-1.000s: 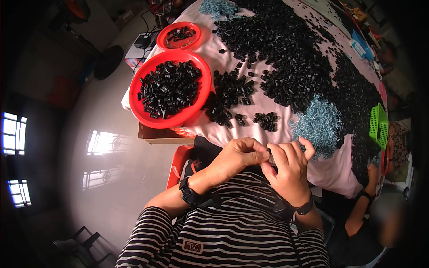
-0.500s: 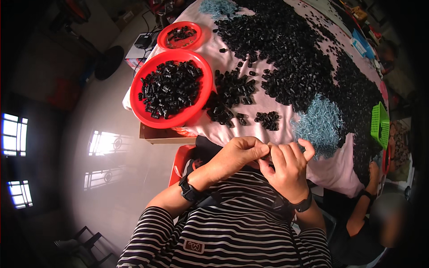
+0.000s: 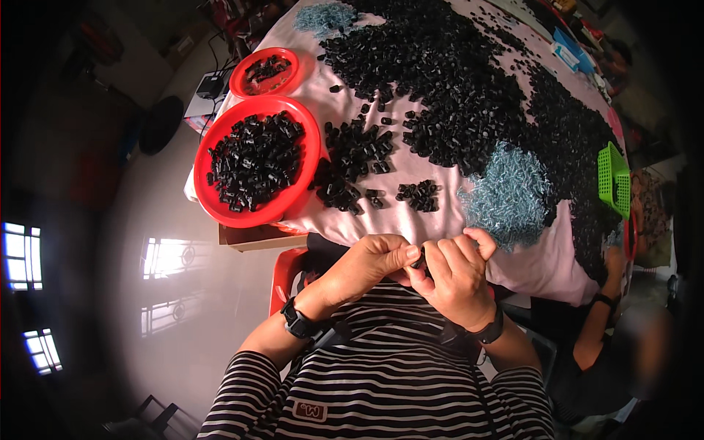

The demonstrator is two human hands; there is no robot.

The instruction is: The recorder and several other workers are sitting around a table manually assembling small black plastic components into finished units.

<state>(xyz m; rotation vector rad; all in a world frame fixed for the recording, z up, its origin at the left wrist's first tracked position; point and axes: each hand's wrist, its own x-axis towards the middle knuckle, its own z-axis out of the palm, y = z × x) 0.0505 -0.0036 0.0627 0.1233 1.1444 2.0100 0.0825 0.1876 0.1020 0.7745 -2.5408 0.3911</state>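
My left hand (image 3: 378, 262) and my right hand (image 3: 456, 279) meet in front of my striped shirt, at the near edge of the table. Pinched between their fingertips is a small black plastic part (image 3: 419, 258), mostly covered by the fingers. The right little finger sticks out. Just beyond the hands lies a small cluster of black parts (image 3: 419, 196) on the pink cloth (image 3: 352, 227). A heap of thin, clear bluish pieces (image 3: 507, 194) is past my right hand.
At the left stand a large red bowl (image 3: 312, 161) of black parts and a smaller red dish (image 3: 295, 73). A big pile of black parts (image 3: 440, 88) spreads across the table. A green basket (image 3: 613, 180) is at the right, near another person's arm (image 3: 595, 334).
The view has shifted, so the table's things appear further left. My hands stay together, and the black part between the fingertips shows more clearly now.
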